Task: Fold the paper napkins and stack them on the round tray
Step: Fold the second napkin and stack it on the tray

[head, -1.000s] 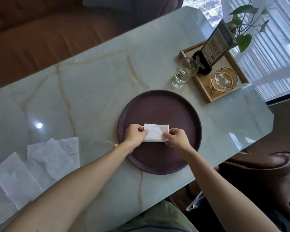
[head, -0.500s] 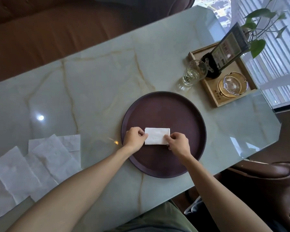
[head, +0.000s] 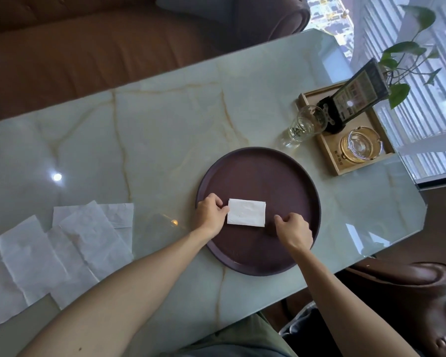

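A folded white napkin lies flat on the dark round tray, left of its middle. My left hand rests at the napkin's left edge, fingertips touching it. Just off the napkin's lower right corner, my right hand hovers with curled fingers and holds nothing. Several unfolded white napkins lie overlapping on the marble table at the far left.
A drinking glass stands beyond the round tray on the right. Beside it a wooden tray holds a glass ashtray and a card stand. A plant sits at the back right. The table's front edge runs close to my body.
My right hand has let go of the folded napkin and drawn back to the right. The napkin now lies flat on the tray. The left hand stays at its left edge.
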A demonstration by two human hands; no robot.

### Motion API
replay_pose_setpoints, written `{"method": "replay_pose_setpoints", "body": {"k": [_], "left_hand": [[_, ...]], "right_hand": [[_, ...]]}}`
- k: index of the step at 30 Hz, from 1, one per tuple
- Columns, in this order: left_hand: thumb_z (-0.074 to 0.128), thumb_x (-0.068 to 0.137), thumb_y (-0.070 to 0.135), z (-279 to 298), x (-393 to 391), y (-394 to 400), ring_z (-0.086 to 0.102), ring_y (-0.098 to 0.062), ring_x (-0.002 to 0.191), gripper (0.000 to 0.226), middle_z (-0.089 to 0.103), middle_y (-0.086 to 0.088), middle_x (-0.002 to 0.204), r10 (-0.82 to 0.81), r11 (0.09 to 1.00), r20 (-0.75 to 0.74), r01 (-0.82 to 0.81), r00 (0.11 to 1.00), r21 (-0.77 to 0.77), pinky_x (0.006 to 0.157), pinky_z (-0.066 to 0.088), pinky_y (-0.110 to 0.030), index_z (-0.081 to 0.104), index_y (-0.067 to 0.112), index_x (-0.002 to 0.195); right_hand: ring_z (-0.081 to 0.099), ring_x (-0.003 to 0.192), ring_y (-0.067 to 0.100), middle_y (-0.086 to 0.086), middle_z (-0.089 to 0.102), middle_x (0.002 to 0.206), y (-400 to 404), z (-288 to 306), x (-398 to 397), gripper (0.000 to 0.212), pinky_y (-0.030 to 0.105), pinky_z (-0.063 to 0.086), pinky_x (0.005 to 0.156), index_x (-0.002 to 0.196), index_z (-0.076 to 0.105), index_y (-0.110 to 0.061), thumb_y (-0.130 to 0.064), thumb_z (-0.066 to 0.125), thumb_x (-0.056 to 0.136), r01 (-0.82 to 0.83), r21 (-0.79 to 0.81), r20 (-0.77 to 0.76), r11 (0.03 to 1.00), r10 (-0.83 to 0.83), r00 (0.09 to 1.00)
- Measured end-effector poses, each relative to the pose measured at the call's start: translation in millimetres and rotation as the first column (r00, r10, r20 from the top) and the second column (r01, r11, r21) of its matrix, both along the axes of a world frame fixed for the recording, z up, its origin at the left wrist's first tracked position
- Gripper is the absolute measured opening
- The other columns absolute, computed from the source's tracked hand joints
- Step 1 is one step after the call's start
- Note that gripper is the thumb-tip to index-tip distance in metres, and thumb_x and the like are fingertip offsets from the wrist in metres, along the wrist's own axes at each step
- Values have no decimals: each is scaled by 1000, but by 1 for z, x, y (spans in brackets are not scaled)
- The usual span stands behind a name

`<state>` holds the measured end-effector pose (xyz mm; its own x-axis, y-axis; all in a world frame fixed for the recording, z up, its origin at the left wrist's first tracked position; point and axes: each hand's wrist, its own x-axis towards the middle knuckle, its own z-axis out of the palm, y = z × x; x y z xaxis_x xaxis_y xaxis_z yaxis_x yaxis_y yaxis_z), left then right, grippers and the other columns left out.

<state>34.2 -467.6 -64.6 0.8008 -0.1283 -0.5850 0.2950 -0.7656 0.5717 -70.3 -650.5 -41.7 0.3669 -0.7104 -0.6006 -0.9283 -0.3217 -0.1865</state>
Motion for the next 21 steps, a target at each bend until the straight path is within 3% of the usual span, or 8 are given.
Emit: {"method": "replay_pose_setpoints", "body": {"k": [4, 9, 11, 13, 15, 18, 21], "left_hand": [[74, 88, 30, 19, 13, 30, 60, -16, 71, 19, 57, 12, 66, 39, 996, 32, -36, 999, -75, 65, 39, -24, 69, 12, 91], [74, 86, 33, 40, 32, 102, 66, -18, 77, 17, 70, 3, 77, 138, 988, 78, -131, 987, -82, 71, 47, -27, 72, 17, 86], [74, 86, 34, 45, 35, 138, 69, -19, 83, 19, 72, 0, 83, 204, 976, 60, -198, 977, -85, 73, 49, -27, 72, 15, 89], [74, 86, 35, 48, 35, 176, 69, -20, 90, 24, 70, 2, 88, 266, 962, 30, -263, 964, -77, 75, 48, -27, 70, 14, 96], [74, 86, 38, 49, 34, 213, 67, -21, 100, 33, 68, 1, 101, 320, 946, 4, -319, 947, -62, 80, 47, -28, 67, 14, 107], [74, 86, 42, 52, 31, 261, 60, -20, 115, 50, 61, -3, 123, 369, 929, -6, -369, 929, -37, 86, 43, -26, 59, 14, 125], [77, 84, 40, 54, 25, 302, 55, -19, 124, 58, 58, -4, 132, 439, 898, 9, -438, 898, -46, 90, 40, -25, 56, 14, 130]], "right_hand": [[63, 80, 33, 6, 67, 84, 13, 17, 20, 31, 34, 45, 68, 76, 57, -12, -40, 53, 89, -37, 10, 111, 999, 36, 993], [59, 80, 24, -5, 61, 79, 65, 34, 67, 23, 26, 36, 56, 84, 57, -11, -32, 59, 92, -208, 79, 322, 975, 173, 931], [58, 82, 22, -5, 63, 83, 96, 37, 85, 20, 28, 41, 59, 89, 60, -11, -31, 60, 91, -289, 103, 365, 952, 234, 901], [63, 89, 23, -5, 67, 89, 130, 39, 101, 19, 34, 51, 70, 98, 63, -13, -30, 62, 90, -355, 153, 400, 922, 271, 876], [64, 96, 22, -3, 68, 96, 165, 40, 113, 27, 34, 49, 79, 109, 64, -14, -32, 67, 88, -411, 198, 405, 890, 308, 861], [66, 101, 22, 2, 70, 108, 213, 41, 125, 43, 31, 49, 82, 122, 62, -17, -39, 72, 86, -490, 254, 417, 834, 363, 833], [67, 103, 22, 8, 68, 119, 258, 38, 129, 52, 28, 48, 80, 129, 59, -15, -37, 76, 86, -530, 323, 415, 784, 386, 824]]}}
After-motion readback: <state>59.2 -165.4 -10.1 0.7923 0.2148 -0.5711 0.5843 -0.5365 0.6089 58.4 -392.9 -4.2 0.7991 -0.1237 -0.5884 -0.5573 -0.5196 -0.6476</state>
